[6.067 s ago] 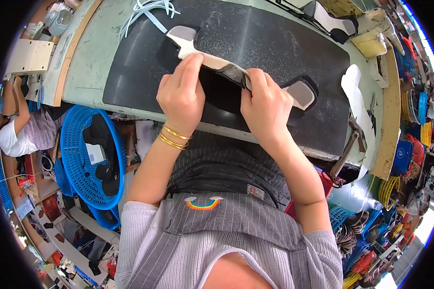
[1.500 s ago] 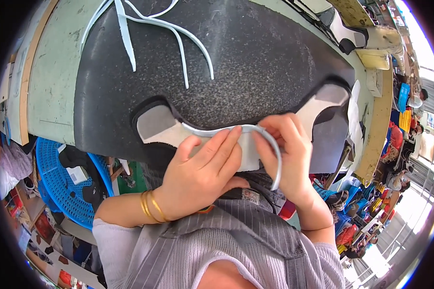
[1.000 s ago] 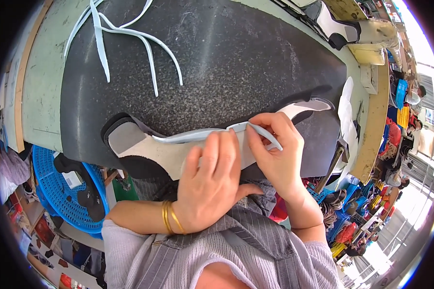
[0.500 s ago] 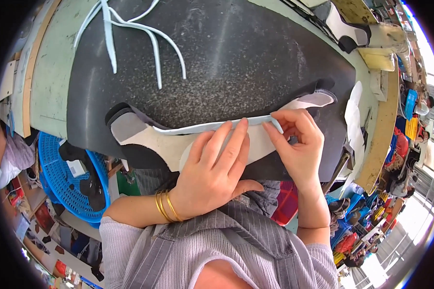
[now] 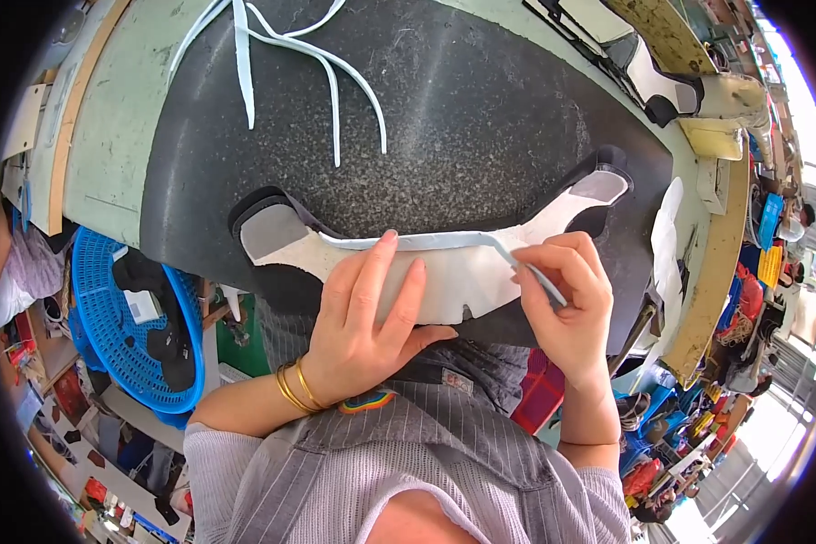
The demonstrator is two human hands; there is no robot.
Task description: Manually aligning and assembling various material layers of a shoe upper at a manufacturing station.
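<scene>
A curved shoe-upper piece (image 5: 467,281), off-white in the middle with grey patches and black ends, lies across the dark board. Along its far curved edge runs a pale blue strip (image 5: 449,241), lying on the left and middle part of that edge. My left hand (image 5: 363,308) rests on the piece with fingers spread, the fingertips against the strip and the white face. At the right, my right hand (image 5: 567,295) pinches the strip's loose end between thumb and fingers, lifted off the piece and bent toward me. A small notch shows in the near edge.
Several loose pale strips (image 5: 335,104) lie at the far left of the dark board (image 5: 480,100). A blue plastic basket (image 5: 95,308) with black pieces stands lower left. White sheet material (image 5: 666,240) lies at the right edge. Another upper piece (image 5: 648,77) is at the far right.
My left hand has shifted left and its fingers have spread apart. My right hand has moved slightly nearer to me, drawing the strip's end away from the edge. The piece has moved a little right.
</scene>
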